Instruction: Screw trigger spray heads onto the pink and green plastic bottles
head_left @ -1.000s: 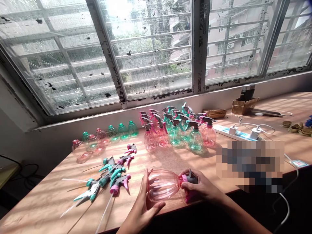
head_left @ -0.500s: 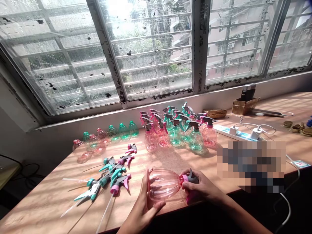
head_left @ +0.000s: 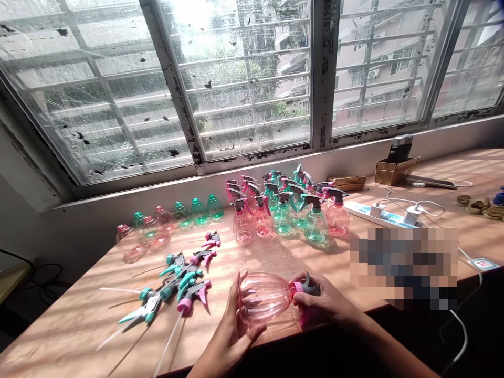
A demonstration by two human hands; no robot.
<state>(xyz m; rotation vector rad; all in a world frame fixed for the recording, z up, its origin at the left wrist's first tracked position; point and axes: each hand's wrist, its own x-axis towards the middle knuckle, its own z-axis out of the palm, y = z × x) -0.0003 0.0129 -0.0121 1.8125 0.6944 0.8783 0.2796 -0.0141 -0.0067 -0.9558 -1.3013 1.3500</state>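
The pink spray bottle lay on its side between the two hands, by the near edge of the bench. The left hand was cupped around its base, fingers toward the far side and thumb on the near side; the right hand was clamped around the collar and the grey spray head. Whether the bottle touched the wood could not be told.

Its long axis ran left to right, almost level, the base to the left and the neck to the right. The magenta trigger stuck out toward the near side, below the right hand. The head sat on the neck, though how tightly the collar was screwed down did not show.

To the left, loose spray heads lay in a scattered heap, their straws mostly pointing left and near. Beyond them stood seven bare bottles, pink and green, with no heads on. Far and slightly right, a larger cluster of fitted bottles stood upright, so well over half appeared done and those seven were left. Farther right lay a white power strip.
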